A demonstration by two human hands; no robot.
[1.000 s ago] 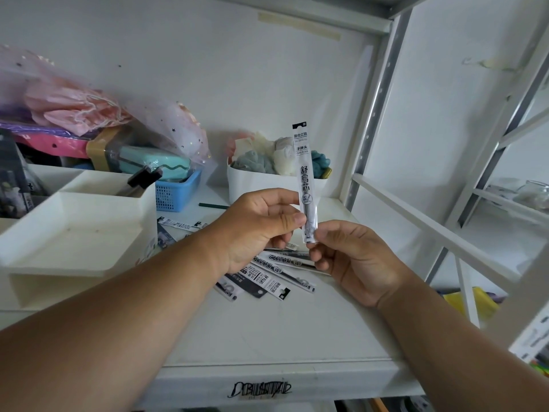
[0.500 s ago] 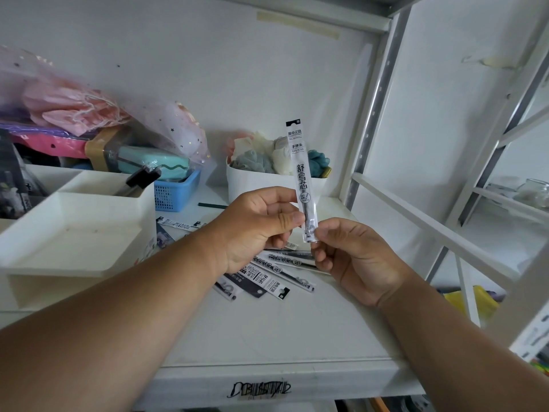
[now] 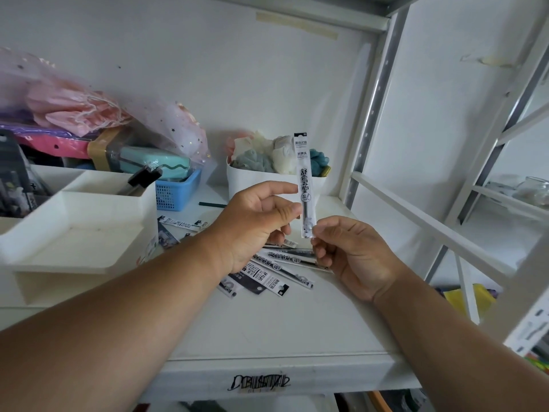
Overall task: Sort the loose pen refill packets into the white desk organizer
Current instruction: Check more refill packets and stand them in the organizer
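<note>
Compared with the frame one second earlier, the held refill packet has swung slightly: its top edge now sits a little further left and the strip stands close to upright, with both hands in nearly the same places over the shelf.

Grip. The right hand pinches the packet's bottom end between thumb and forefinger, the other fingers curled loosely. The left hand is closed around the lower middle of the strip, thumb tip against its left edge and index finger extended above; whether the left fingers press the back of the packet cannot be told. The packet is thus clear of the shelf, held by its lower third, with its long axis running up and slightly far from the grip and its free printed end uppermost.

Key relation. The white desk organizer lies well to the left of the packet, on the left hand's side; its shallow near tray and the taller compartments behind it open upward. The left hand appears the nearer one for the carry. The upright axis would probably need to be laid flat for the tray, or kept vertical for a tall compartment.

Remaining work. A fan of loose packets lies flat on the shelf directly below and between the hands, with others near the organizer's right wall.
</note>
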